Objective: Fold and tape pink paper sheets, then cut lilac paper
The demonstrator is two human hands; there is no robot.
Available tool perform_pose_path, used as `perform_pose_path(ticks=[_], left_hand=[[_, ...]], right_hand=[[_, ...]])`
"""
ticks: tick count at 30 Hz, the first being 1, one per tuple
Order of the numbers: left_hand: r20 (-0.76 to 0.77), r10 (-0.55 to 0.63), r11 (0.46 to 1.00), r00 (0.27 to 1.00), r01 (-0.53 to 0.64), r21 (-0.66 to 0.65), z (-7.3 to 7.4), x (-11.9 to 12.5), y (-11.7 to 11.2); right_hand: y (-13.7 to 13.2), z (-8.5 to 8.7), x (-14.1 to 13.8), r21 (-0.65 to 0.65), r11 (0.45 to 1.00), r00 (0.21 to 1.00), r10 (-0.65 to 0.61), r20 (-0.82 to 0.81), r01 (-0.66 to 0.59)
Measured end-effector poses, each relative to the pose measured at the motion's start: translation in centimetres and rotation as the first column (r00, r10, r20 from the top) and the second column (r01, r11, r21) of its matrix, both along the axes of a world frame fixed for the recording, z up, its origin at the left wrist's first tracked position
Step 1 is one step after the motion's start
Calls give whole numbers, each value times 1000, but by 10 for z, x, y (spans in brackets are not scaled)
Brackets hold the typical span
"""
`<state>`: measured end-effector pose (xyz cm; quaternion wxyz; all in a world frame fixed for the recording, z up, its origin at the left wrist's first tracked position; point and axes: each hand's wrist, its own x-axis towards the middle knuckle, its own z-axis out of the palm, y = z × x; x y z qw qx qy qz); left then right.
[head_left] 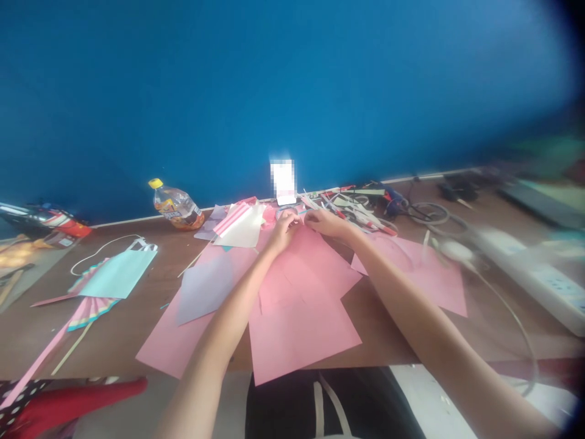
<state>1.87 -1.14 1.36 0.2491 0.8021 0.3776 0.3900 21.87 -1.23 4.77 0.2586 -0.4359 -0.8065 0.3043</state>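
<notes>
Pink ppr sheets (306, 332), spread, overlapping, 1 corner past brn tbl (377, 329)

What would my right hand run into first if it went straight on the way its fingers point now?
Most likely your left hand, which lies just ahead of your right hand in the picture, though depth there is unclear.

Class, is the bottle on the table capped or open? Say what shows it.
Capped: a yellow cap sits atop the bottle. How tightly, I cannot tell.

Brown tabletop (123, 338) — pink sheets (301, 335) midway, yellow-capped bottle (177, 208) toward back — white power strip (543, 281) far right.
</notes>
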Motion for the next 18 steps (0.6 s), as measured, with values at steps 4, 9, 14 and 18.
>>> perform_pose_path(ticks=[4, 9, 14, 18], left_hand=[[72, -16, 1000, 997, 18, -18, -5, -1, 4], [150, -35, 987, 988, 58, -151, -9, -2, 6], [221, -17, 964, 975, 75, -253, -11, -3, 6], [242, -11, 949, 970, 87, -304, -12, -3, 7]], right_hand=[[-2, 1, -1, -2, 1000, 998, 21, -56, -21], [-4, 3, -2, 24, 1000, 998, -7, -60, 8], [-2, -2, -1, 73, 997, 999, -29, -13, 30], [3, -8, -1, 76, 997, 1000, -30, 5, 30]])
